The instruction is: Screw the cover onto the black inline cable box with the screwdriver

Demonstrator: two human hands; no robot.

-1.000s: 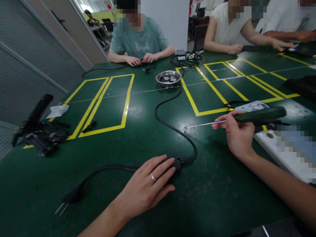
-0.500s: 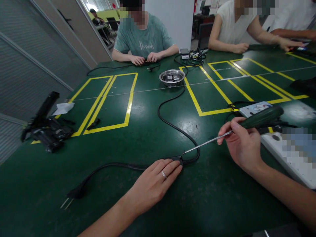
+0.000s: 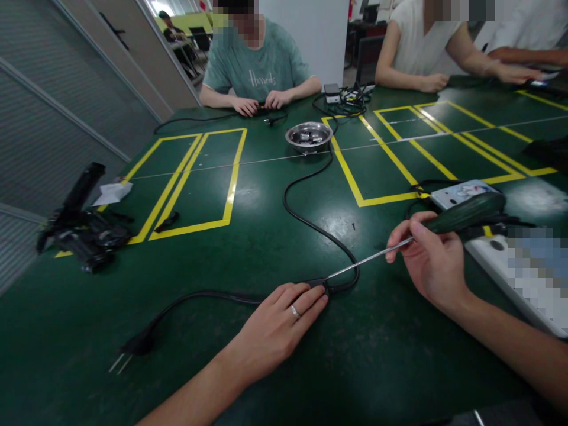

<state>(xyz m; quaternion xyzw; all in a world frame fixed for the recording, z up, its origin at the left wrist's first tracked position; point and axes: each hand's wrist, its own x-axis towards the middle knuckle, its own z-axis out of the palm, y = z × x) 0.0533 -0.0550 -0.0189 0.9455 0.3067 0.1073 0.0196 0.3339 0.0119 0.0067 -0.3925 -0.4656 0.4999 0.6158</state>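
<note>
My left hand lies flat on the green table, its fingers pressing down a small black inline switch box on a black power cord. My right hand grips a dark green electric screwdriver. Its long thin metal bit slants down to the left, and the tip touches the switch box beside my left fingertips. The cord ends in a two-pin plug at the lower left.
A steel bowl with small parts sits mid-table among yellow tape rectangles. Black parts lie at the left edge. A white device and a phone lie to the right. Other people sit at the far side.
My right hand swung the screwdriver down and left, from hovering above the table until its tip met the switch box. My left hand stayed on the box.
</note>
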